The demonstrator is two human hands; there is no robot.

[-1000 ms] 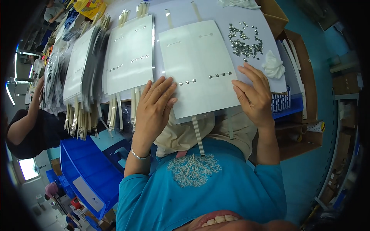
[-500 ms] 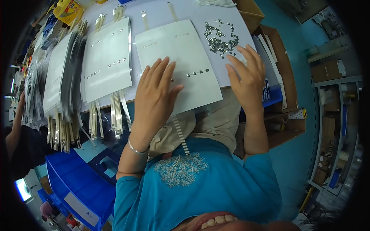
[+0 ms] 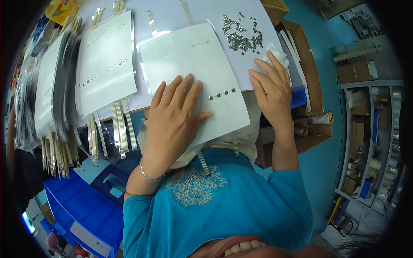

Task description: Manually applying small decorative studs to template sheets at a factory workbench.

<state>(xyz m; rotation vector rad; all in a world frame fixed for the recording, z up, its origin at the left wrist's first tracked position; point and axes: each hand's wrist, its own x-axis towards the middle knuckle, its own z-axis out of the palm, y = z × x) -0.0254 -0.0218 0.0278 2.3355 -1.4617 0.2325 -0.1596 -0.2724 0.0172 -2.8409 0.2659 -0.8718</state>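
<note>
And here's the left hand point(image 3: 174, 107), spread flat on the white sheet point(image 3: 202, 60), fingers loose, pressing palm-down and gripping nothing. The sheet runs out ahead of that hand and to its right, its near edge hanging past the table point(image 3: 258, 17) over the lap. Just right of the left thumb, 4 small metal pieces point(image 3: 222, 94) sit in a slanting row on the sheet.

Over to the right hand point(image 3: 273, 94)! It's beside the sheet's right edge, fingers parted and gently bent, clasping nothing I can see. Right behind its fingertips lies a crumpled white cloth point(image 3: 279, 55); whether they touch, I cannot tell. Ahead and slightly left of this hand, a scatter of shiny metal bits point(image 3: 243, 38) covers the tabletop.

Left of the left hand, 2 stacks of sheets: a nearer stack point(image 3: 105, 64) and a farther stack point(image 3: 49, 86), pale strips point(image 3: 120, 129) dangling below.
</note>
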